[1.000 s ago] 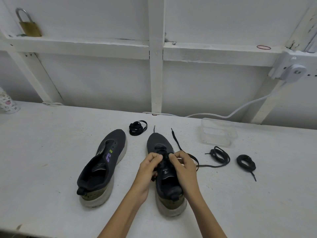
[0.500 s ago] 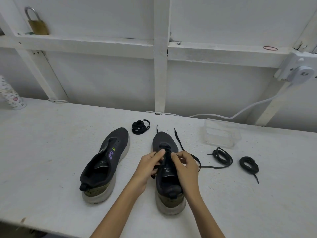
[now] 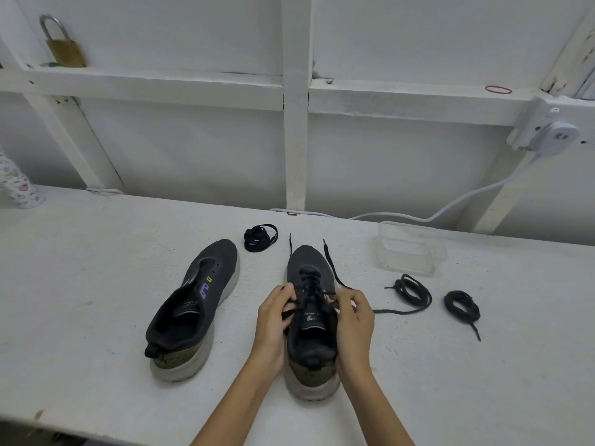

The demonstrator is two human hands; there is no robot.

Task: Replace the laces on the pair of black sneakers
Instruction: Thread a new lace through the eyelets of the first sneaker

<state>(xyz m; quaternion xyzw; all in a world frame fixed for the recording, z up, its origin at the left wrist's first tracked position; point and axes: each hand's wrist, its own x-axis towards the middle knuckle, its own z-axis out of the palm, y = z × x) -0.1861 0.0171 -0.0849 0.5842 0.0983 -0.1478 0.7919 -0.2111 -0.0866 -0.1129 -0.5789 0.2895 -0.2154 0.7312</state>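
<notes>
Two black sneakers stand on the white table, toes pointing away from me. The left sneaker has no lace. The right sneaker has a black lace crossed through its front eyelets, with loose ends trailing past the toe and off to the right. My left hand pinches the lace at the shoe's left side. My right hand pinches the lace at the right side. Both hands flank the tongue.
A coiled black lace lies behind the shoes. Two more coiled laces lie to the right. A clear plastic box stands at the back right, near a white cable. A patterned cup is far left.
Both hands have slipped slightly back from the front eyelets toward the tongue, still on the lace. The lace crossings over the front eyelets are now uncovered. The shoes have not moved.
</notes>
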